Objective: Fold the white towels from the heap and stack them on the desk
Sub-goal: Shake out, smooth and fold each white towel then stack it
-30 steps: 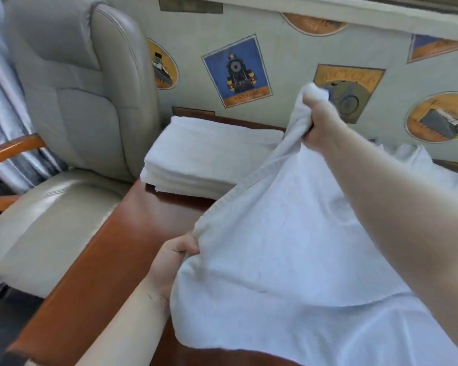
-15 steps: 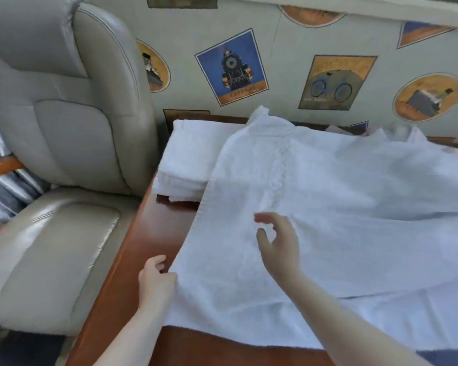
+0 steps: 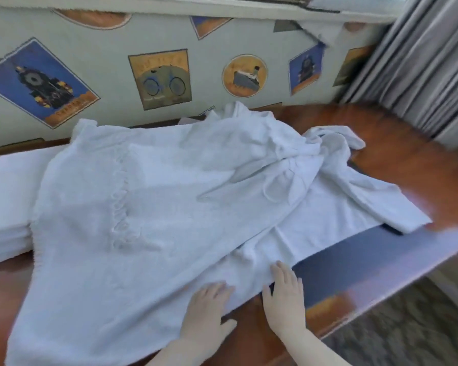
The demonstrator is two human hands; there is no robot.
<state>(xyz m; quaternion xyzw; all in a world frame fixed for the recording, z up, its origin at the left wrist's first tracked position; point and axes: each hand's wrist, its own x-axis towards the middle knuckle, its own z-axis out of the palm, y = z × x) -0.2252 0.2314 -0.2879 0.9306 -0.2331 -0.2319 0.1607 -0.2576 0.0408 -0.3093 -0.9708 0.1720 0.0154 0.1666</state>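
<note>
Head view: the towel (image 3: 132, 207) lies spread on the desk (image 3: 397, 143), its long axis running from near left to far right, partly over the heap (image 3: 328, 143). Both hands rest flat-fingered on its near edge, the left hand (image 3: 206, 310) on cloth, the right hand (image 3: 286, 299) nearer the lower right corner.

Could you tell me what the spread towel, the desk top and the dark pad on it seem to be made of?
The spread towel looks like white cotton terry: matte, nubby, with a puckered woven band. The desk looks like reddish-brown wood or veneer under a glossy varnish, judging by the bright reflections. The dark pad is smooth and faintly shiny, perhaps leather or vinyl; the blur leaves that open.
</note>
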